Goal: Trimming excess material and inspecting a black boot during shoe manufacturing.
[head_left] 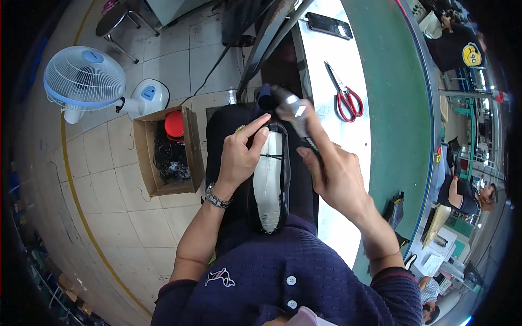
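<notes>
A black shoe upper on a white last [270, 179] lies sole-up on my lap. My left hand [239, 155] grips its left side, with the index finger stretched over the toe end. My right hand [326, 168] is shut on a metal-headed tool with a dark handle [293, 111]. The tool's shiny head sits blurred just above the shoe's far end. A bracelet is on my left wrist.
Red-handled scissors [343, 95] and a dark phone [329, 25] lie on the white bench strip [353, 141] beside a green conveyor belt [397, 108]. A cardboard box [142, 146] of black cords, a floor fan [84, 79] and a stool [117, 19] stand on the left. Other people work at far right.
</notes>
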{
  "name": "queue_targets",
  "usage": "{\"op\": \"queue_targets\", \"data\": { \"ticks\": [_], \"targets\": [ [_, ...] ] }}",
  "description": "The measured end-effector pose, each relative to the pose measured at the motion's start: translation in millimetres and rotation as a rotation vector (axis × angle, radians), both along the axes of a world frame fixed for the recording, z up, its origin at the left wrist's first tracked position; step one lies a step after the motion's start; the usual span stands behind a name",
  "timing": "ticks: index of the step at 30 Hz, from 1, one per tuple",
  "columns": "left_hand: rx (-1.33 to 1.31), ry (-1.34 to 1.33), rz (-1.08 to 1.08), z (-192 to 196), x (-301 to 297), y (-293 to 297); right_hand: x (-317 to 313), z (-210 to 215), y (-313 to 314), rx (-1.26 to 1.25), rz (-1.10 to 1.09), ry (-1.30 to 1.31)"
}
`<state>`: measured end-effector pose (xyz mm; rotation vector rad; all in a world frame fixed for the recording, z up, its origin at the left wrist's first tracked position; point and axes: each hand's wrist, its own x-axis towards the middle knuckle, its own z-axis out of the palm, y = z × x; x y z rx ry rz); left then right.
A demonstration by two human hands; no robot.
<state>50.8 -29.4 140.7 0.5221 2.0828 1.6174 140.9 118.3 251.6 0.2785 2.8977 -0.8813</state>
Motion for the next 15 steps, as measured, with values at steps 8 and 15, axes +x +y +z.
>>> {"op": "queue_targets", "data": {
  "ticks": [8, 15],
  "targets": [
    [0.017, -0.006, -0.003, 0, 2, -3, 0, -13, 14, 0.136, 0.129, -0.192],
    [0.139, -0.043, -0.035, -6, 9, -9, -3, -30, 12, 0.165, 0.159, -0.17]
  ]
}}
